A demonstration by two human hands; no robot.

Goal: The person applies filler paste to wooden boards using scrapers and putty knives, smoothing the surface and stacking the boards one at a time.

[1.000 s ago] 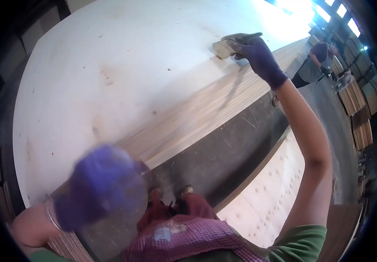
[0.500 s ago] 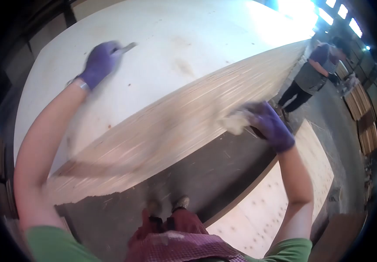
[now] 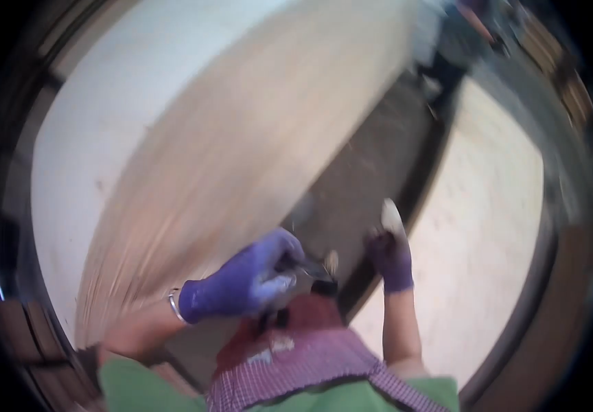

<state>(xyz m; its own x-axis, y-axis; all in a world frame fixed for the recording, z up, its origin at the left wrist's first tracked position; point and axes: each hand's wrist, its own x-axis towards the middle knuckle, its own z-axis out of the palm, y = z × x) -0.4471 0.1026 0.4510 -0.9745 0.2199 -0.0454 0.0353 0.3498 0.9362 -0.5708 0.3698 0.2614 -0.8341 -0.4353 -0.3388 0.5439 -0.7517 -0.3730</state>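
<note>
The thin, flat grey blade juts rightward from your left hand, which grips it from behind, seemingly to leave its tip free. Your right hand clasps a pale, blurred piece, perhaps pointed forward for clearance. Beyond your left hand rises the layered wood-sheet stack.

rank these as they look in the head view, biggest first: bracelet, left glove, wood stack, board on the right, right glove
1. Wood stack
2. Board on the right
3. Left glove
4. Right glove
5. Bracelet
</note>
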